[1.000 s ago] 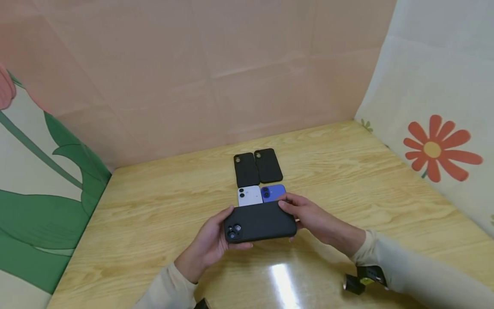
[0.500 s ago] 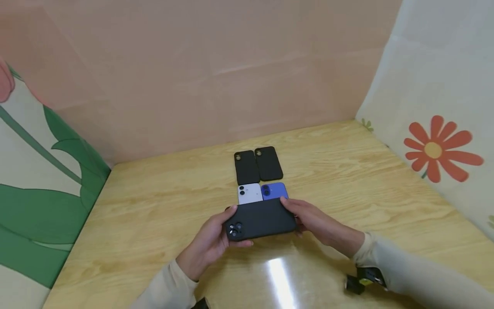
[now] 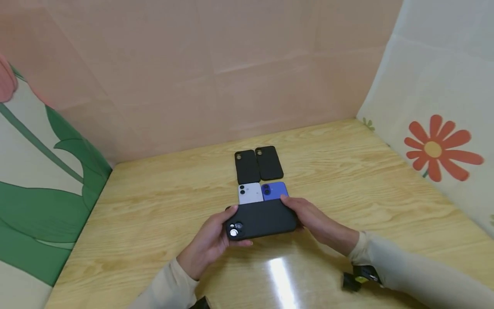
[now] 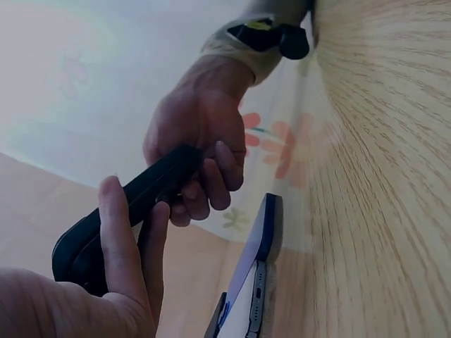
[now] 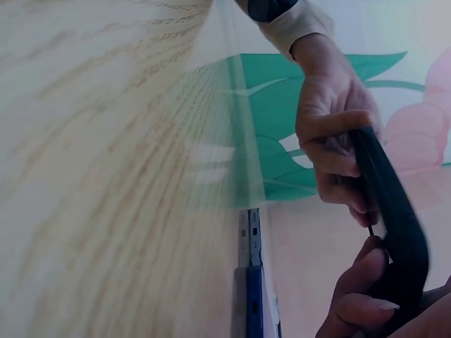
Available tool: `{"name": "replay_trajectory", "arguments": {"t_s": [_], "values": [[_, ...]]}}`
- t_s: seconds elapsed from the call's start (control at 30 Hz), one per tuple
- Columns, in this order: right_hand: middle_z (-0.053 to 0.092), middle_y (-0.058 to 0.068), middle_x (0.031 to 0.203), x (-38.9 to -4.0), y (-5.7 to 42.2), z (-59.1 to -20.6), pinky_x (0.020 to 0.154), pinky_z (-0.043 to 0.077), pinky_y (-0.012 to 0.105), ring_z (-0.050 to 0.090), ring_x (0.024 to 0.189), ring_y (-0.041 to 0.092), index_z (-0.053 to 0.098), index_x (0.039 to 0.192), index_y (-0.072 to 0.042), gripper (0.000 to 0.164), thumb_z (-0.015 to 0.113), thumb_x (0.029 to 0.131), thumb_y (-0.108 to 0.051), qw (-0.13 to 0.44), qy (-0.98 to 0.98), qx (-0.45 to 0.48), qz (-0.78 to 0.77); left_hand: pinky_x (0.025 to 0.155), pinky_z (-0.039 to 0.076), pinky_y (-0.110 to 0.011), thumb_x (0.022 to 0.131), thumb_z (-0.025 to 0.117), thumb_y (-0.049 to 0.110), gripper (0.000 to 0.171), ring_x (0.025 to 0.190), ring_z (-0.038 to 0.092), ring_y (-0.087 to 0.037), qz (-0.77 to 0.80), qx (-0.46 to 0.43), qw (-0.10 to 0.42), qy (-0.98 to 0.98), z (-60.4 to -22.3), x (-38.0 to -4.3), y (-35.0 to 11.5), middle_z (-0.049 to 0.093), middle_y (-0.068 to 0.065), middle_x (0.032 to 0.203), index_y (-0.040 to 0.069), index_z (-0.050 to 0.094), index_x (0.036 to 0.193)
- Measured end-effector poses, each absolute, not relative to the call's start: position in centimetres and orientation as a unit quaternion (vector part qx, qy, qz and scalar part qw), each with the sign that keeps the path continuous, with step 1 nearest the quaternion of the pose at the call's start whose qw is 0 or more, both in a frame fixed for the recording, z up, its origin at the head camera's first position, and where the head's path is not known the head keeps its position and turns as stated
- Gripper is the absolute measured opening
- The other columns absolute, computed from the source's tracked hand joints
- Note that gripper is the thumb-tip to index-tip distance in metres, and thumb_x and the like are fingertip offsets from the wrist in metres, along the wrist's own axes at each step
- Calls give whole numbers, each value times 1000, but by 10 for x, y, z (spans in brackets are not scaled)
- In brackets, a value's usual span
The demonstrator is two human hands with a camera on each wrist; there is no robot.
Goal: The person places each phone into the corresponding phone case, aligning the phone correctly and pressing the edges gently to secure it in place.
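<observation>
Both hands hold a phone in a black case [image 3: 266, 219] above the table, lying sideways with its back and camera lenses showing. My left hand [image 3: 209, 238] grips the camera end, thumb on the upper edge and fingers underneath. At the other end my right hand [image 3: 316, 221] grips it, thumb on the upper corner; its other fingers are mostly hidden in the head view. In the left wrist view the right hand's fingers [image 4: 215, 179] curl under the case. Just beyond lie a white phone [image 3: 250, 194] and a blue phone [image 3: 275, 190], their lower parts hidden by the held phone.
Two black phone cases [image 3: 247, 167] lie side by side behind the phones on the wooden table [image 3: 154, 206]. A pink cloth backdrop [image 3: 173, 86] rises at the back, with a flower-printed sheet [image 3: 444, 77] at the right. Each wrist carries a small black device [image 3: 360, 279].
My right hand has shifted its grip: its index finger has left the upper edge and its fingertips have gone out of sight behind the phone. The held phone has hardly moved.
</observation>
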State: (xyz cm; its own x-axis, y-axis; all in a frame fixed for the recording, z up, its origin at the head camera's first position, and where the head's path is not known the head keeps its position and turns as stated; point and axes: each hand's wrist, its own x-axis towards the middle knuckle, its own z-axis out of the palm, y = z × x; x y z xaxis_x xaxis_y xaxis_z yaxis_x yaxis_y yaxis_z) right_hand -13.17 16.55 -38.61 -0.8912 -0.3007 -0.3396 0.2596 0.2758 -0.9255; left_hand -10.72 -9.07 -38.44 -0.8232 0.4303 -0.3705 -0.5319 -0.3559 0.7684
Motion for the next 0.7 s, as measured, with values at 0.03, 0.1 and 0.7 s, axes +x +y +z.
{"name": "replay_trajectory", "arguments": {"t_s": [0.03,0.1,0.7], "values": [[56,-5,77,-132,165,-386,59,35,24,50,68,11,59,119,0,54,37,106,-48,231,763,-15,-603,69,63,-43,106,46,29,47,94,74,-24,822,-53,292,487,-384,-107,-91,72,-8,113,0,43,143],[59,-5,80,-131,165,-384,62,37,25,53,72,11,58,127,2,57,37,106,-46,231,761,-18,-606,69,63,-43,106,47,29,47,94,74,-24,821,-52,293,487,-382,-107,-92,72,-8,112,1,44,143],[63,-5,66,-133,174,-382,45,28,21,52,49,8,63,88,-6,56,38,104,-54,307,739,-109,-589,69,63,-40,108,40,33,49,96,74,-25,853,-41,267,447,-375,-109,-100,71,-9,118,4,39,147]]}}
